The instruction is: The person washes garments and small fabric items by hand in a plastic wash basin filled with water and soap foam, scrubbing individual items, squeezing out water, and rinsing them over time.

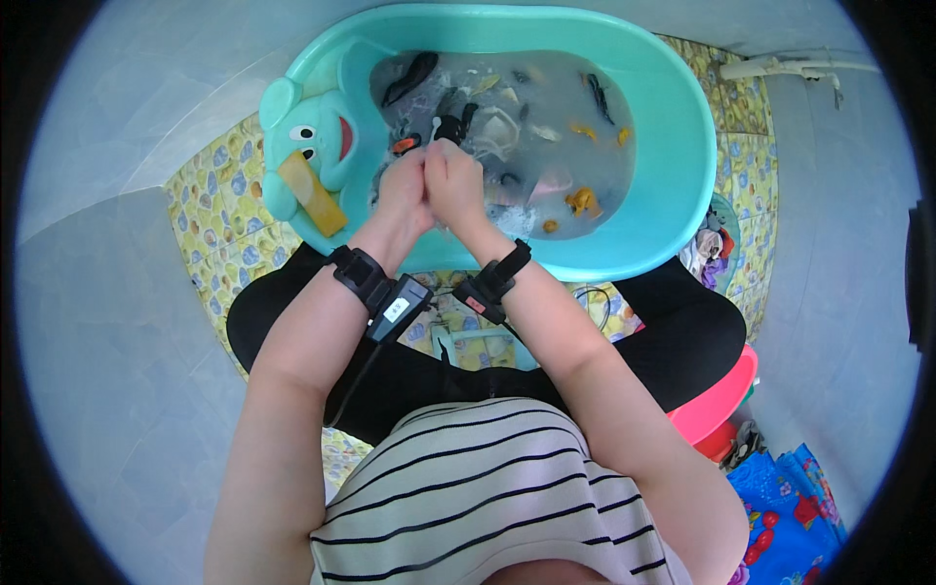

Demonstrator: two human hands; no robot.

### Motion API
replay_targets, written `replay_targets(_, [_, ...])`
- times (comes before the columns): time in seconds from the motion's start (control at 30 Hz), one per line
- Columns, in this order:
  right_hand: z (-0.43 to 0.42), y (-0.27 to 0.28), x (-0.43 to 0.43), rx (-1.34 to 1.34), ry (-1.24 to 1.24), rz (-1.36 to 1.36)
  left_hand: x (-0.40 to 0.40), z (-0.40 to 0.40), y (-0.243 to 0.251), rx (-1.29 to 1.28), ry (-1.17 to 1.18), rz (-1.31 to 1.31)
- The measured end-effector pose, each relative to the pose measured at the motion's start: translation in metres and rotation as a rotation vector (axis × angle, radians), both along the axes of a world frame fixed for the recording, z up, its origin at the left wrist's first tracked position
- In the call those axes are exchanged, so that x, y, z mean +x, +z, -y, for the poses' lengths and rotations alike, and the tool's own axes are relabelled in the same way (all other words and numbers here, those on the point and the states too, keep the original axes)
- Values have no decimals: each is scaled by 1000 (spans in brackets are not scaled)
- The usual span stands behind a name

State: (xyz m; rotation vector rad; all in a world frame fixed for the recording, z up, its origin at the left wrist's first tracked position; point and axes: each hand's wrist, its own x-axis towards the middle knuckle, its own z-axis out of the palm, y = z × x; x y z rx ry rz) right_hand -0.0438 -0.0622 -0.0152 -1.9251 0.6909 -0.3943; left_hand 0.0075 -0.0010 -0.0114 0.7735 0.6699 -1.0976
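A turquoise plastic baby bathtub [676, 146] holds cloudy water with small cloth items afloat and sunk in it. Over its near left part my left hand [402, 186] and my right hand [455, 179] are pressed together, fingers curled around a small black cloth item [452, 128] with a white part. Just left of it lies a black and orange item [406, 144]. A whitish cloth [497, 133] floats to the right of my hands, and mustard-coloured cloth pieces [583, 201] lie further right. A yellow bar of soap [312, 193] rests on the tub's cartoon-face end.
Right of the tub stands a basin with mixed clothes [708, 245]. A pink basin [720, 387] and blue patterned fabric [779, 512] are at the lower right. A pipe with a tap [790, 69] runs along the wall at the upper right. Between my legs is a pale turquoise frame [482, 335].
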Motion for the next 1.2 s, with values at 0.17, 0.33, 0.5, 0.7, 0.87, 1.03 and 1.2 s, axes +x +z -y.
replay_targets(0.17, [37, -5, 0, 967, 130, -116, -3, 0, -10, 291, -78, 155])
replay_targets(0.33, [75, 1, -22, 783, 380, -240, 2, 0, -3, 400, -58, 261])
replay_targets(0.5, [91, -13, -26, 500, 528, -452, 3, -10, -26, 303, -170, 220])
replay_targets(0.7, [146, -93, -60, 210, -11, -778, 0, 3, 15, 455, -152, 171])
replay_targets(0.87, [138, -150, -102, -306, 109, -1034, -4, 2, 17, 339, -213, 104])
replay_targets(1.03, [158, -144, -94, -89, 9, -1019, -5, 1, 13, 221, -239, 116])
replay_targets(1.2, [126, -84, -60, -88, 197, -671, -8, 1, 7, 229, -238, 119])
